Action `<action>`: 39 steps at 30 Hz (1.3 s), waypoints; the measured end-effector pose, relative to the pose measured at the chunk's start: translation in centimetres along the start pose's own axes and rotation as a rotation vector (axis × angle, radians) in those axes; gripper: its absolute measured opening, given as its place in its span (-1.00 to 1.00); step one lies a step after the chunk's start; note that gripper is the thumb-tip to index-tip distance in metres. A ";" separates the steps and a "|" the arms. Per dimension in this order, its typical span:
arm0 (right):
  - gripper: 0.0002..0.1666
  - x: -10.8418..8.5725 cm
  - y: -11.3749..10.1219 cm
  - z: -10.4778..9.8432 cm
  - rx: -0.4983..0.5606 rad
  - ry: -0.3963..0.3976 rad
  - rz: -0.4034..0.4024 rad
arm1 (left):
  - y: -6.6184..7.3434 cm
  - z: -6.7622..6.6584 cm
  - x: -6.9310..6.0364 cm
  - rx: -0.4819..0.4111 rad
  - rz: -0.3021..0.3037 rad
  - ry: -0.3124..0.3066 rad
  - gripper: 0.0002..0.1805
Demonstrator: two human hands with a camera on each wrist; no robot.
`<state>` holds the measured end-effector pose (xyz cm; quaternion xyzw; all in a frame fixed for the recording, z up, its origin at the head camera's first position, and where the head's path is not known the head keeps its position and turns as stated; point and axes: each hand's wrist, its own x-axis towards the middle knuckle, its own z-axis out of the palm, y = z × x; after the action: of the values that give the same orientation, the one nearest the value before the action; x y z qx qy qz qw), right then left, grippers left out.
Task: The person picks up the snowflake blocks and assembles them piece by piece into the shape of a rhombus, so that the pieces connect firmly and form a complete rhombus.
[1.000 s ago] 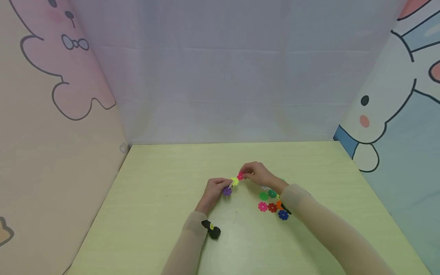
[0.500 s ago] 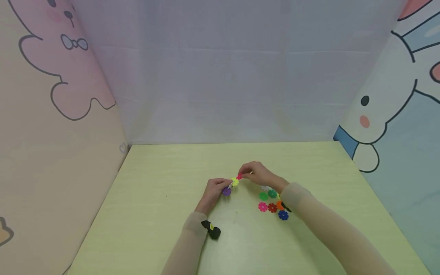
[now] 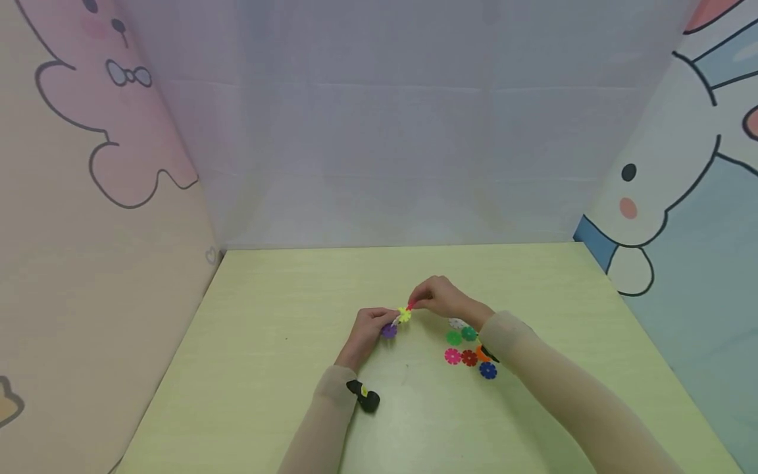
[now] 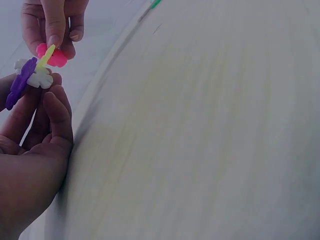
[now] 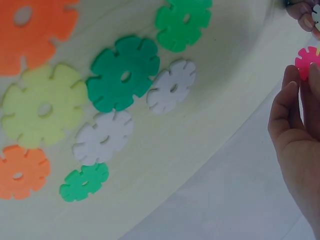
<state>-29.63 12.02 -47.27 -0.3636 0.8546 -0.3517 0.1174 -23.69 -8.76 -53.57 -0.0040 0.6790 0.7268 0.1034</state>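
My left hand (image 3: 362, 334) holds a small chain of notched plastic snowflake discs. It consists of a purple disc (image 4: 21, 85), a white disc (image 4: 41, 79) and a yellow disc (image 3: 404, 315). My right hand (image 3: 441, 297) pinches a pink disc (image 5: 306, 61) between thumb and fingers. In the left wrist view the pink disc meets the yellow one at its edge; whether their notches are interlocked I cannot tell. Both hands are close together above the table, and fingers partly cover the joined discs.
Loose discs lie on the table (image 3: 284, 395) below my right forearm, among them a red disc (image 3: 469, 358), a blue disc (image 3: 488, 370) and a dark green disc (image 5: 125, 75). The right sleeve (image 3: 551, 372) hides part of the group. A white wall (image 3: 379, 164) borders the table's far edge.
My right hand has shifted slightly left, toward the yellow disc. In the head view the pink disc has turned from showing its face to a thin edge. My left hand has hardly moved.
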 end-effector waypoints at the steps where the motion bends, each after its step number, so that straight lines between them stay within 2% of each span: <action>1: -0.90 0.0 -0.1 0.0 -0.008 -0.004 0.004 | -0.4 -0.1 0.3 -0.001 -0.005 0.004 -0.76; 7: -0.92 0.3 -0.3 0.0 -0.029 -0.026 0.030 | -0.7 -0.1 0.4 0.001 -0.006 0.019 -0.78; 15: -0.93 0.2 -0.6 0.1 -0.063 -0.038 -0.011 | 2.0 0.6 -1.6 0.038 0.034 0.025 -0.77; 18: -0.93 0.0 -0.6 0.2 -0.053 -0.029 -0.006 | 2.2 0.8 -1.9 0.047 0.043 0.021 -0.76; 22: -0.91 -0.2 -0.5 0.3 -0.032 -0.009 -0.026 | 2.1 0.8 -1.9 0.027 0.046 0.001 -0.76; 29: -0.87 -0.3 -0.8 0.3 -0.024 0.009 -0.010 | -0.6 0.7 -0.3 0.017 0.043 0.046 -0.77; 39: -0.86 -0.4 -0.7 0.3 0.010 0.013 0.001 | -0.8 0.6 -0.1 -0.002 0.054 0.012 -0.71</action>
<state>-28.85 11.79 -47.08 -0.3604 0.8538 -0.3581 0.1139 -23.37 -8.10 -54.32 0.0098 0.6787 0.7301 0.0794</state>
